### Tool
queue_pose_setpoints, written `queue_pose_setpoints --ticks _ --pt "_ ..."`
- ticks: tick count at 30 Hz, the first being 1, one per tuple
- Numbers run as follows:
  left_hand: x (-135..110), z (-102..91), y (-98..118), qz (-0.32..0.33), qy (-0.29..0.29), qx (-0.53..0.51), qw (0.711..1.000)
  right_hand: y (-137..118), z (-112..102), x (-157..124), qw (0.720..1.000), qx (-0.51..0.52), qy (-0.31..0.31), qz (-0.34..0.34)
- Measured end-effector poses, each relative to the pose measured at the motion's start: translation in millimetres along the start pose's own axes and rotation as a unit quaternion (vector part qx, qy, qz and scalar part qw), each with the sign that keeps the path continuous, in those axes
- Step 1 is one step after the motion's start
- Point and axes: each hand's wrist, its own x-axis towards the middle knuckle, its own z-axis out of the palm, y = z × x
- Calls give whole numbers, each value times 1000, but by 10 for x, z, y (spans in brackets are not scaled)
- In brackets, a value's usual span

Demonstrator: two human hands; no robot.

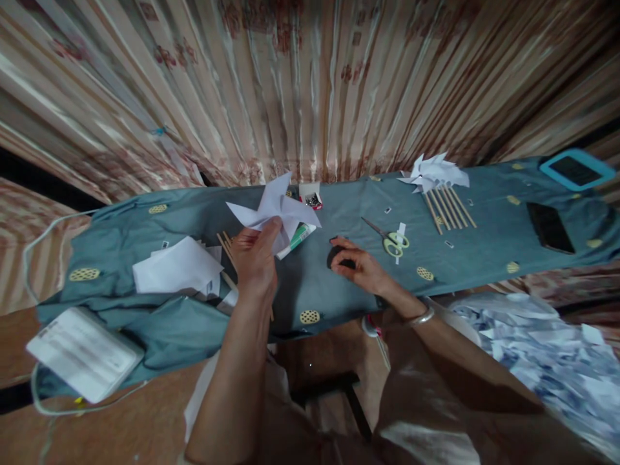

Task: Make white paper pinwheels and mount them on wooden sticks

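Forearms: left forearm (230, 387) and right forearm (469, 352) closest to camera; silver bracelet (422, 318) on the right wrist.
Pinwheel: white paper pinwheel (271, 203) in the left hand (256, 255), pinched with the thumb laid over its middle, above the table. Landmark for all below.
Right hand: right hand (361, 268) to the right of the pinwheel, fingers curled; a dark patch by the fingertips, object or shadow; cannot tell whether it grips anything.
Boxes: green-and-white box (298, 241) partly covered by the pinwheel; small open box (310, 196) of dark bits just behind it, to the right.
Sticks: loose wooden sticks (225, 243) just left of the pinwheel, partly hidden by the left hand.
Paper: stack of white sheets (174, 268) farther left.
Scissors: green-handled scissors (396, 243) right of the pinwheel, past the right hand, with a white paper strip (402, 228).
Mounted row: overlapping pinwheels on sticks (442, 175), well to the right.
Devices: dark phone (551, 227) and blue-framed tablet (576, 169), farthest right.
Scraps: paper heap (542, 352) far right of the pinwheel, nearer the person.
Cloth: blue-green, pineapple-patterned tablecloth (310, 284) beneath the pinwheel; striped curtain (310, 97) behind.
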Motion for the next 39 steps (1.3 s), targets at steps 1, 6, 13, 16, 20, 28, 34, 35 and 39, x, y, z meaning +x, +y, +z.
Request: queue_pose_setpoints --ticks 1,6,13,16,20,28,34,35,39 --pt "-7 2 -12 -1 -1 5 1000 25 -2 -38 1000 -20 5 -7" --pt "-31 15 -89 -6 -17 30 999 75 -118 -75 997 -79 1 -12" --pt "-64 26 -174 -24 -25 70 997 -179 -165 -103 995 -89 51 -7" --pt "-71 27 -183 -26 -29 79 996 -291 -93 -94 989 -146 24 -7" --pt "-67 32 -196 -19 -27 86 996 -333 -24 -82 971 -239 -17 -12" --pt "-65 7 -212 -7 -40 93 995 -233 -31 -110 959 -272 -39 -63" --pt "-76 13 -198 -3 -42 110 993 -74 -90 -128 968 -218 2 -127" --pt "-75 12 -202 -4 -43 111 993 -49 -98 -131 969 -214 3 -121" --pt "-65 2 -222 -1 -48 110 993 13 -138 -147 972 -208 1 -106"
